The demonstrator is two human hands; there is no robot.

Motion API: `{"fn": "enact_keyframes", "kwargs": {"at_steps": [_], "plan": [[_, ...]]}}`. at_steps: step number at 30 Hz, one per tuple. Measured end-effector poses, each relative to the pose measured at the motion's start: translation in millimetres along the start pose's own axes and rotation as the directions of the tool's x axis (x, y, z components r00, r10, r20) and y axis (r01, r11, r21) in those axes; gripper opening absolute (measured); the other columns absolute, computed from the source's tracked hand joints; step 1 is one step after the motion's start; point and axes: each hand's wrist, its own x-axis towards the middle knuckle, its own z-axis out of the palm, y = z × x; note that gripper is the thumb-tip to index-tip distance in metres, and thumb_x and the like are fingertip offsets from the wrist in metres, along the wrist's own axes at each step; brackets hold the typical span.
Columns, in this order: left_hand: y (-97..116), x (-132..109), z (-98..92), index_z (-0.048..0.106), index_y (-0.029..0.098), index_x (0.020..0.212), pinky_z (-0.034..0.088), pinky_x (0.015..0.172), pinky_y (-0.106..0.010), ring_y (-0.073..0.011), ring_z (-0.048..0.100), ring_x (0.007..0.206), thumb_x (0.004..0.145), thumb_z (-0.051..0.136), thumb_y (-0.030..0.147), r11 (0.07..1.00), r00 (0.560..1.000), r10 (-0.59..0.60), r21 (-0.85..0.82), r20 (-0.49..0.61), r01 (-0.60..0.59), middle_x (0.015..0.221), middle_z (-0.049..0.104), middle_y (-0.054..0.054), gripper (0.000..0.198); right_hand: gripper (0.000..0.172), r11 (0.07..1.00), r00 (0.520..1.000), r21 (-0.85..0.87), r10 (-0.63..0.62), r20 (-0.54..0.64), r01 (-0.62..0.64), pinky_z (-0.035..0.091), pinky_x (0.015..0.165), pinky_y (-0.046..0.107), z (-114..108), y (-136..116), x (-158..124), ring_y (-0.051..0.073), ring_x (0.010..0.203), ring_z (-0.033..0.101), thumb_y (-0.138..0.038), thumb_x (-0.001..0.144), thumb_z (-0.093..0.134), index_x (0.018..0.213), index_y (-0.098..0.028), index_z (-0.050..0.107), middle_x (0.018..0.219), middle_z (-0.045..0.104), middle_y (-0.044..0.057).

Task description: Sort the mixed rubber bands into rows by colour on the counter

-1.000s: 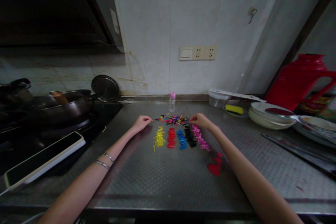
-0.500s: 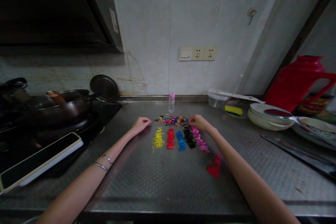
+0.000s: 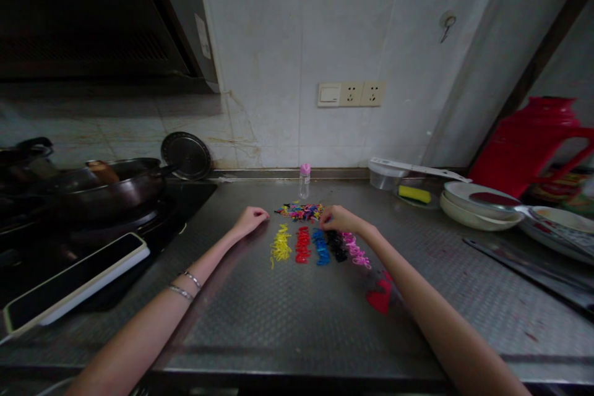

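Note:
On the steel counter point(image 3: 288, 315) lie sorted rows of tiny elastic bands: yellow point(image 3: 281, 243), red point(image 3: 303, 244), blue point(image 3: 321, 245), black point(image 3: 336, 244) and pink point(image 3: 356, 250). Behind them sits a mixed pile of coloured bands point(image 3: 299, 211). My right hand point(image 3: 338, 219) is closed in a pinch at the right end of the mixed pile, above the black row; what it pinches is too small to see. My left hand point(image 3: 250, 220) rests curled on the counter left of the pile, holding nothing visible. A small bottle with a pink cap point(image 3: 304, 180) stands behind the pile.
A red scrap point(image 3: 380, 297) lies by my right forearm. A wok point(image 3: 111, 185) sits on the stove at left, with a phone point(image 3: 74, 281) near its front. Bowls point(image 3: 477, 204), a sponge point(image 3: 414, 193), a red thermos point(image 3: 529, 142) and a knife point(image 3: 533, 269) fill the right side.
My right hand has shifted left, from over the pink row's top to the mixed pile above the black row. The left hand has stayed put.

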Motion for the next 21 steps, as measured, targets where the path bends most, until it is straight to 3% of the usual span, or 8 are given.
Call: {"fn": "enact_keyframes", "kwargs": {"at_steps": [7,14,21], "plan": [[1.1,-1.6,-0.5,0.067,0.014,0.071,0.043,0.071,-0.026,-0.0168,0.06,0.073,0.069,0.046,0.028,1.0,1.0,0.006,-0.015,0.004,-0.006,0.075,0.067,-0.005,0.025,0.026,0.992,0.992,-0.093,0.07,-0.105,-0.08,0.041,0.069,0.02,-0.6,19.1,0.3,0.015,0.078,0.059,-0.013,0.068,0.05,0.084,-0.019,0.069,0.084,0.068,0.003],[2.7,-2.1,-0.5,0.067,0.014,0.07,0.043,0.07,-0.026,-0.0164,0.06,0.071,0.068,0.047,0.027,1.0,1.0,0.0,-0.016,-0.006,-0.001,0.073,0.068,-0.005,0.024,0.035,0.992,0.993,-0.108,0.05,-0.103,-0.061,0.04,0.068,0.018,6.3,21.9,-0.2,0.013,0.078,0.058,-0.005,0.068,0.045,0.092,-0.019,0.066,0.087,0.066,0.003],[6.6,-3.7,-1.3,0.067,0.014,0.069,0.043,0.069,-0.026,-0.0161,0.059,0.07,0.067,0.047,0.028,1.0,1.0,-0.02,-0.015,-0.009,0.02,0.071,0.067,-0.004,0.024,0.033,0.988,0.993,-0.149,0.029,-0.115,-0.046,0.039,0.073,0.019,9.8,23.1,2.1,0.014,0.088,0.056,-0.01,0.074,0.043,0.097,-0.022,0.064,0.095,0.064,0.004]]}}
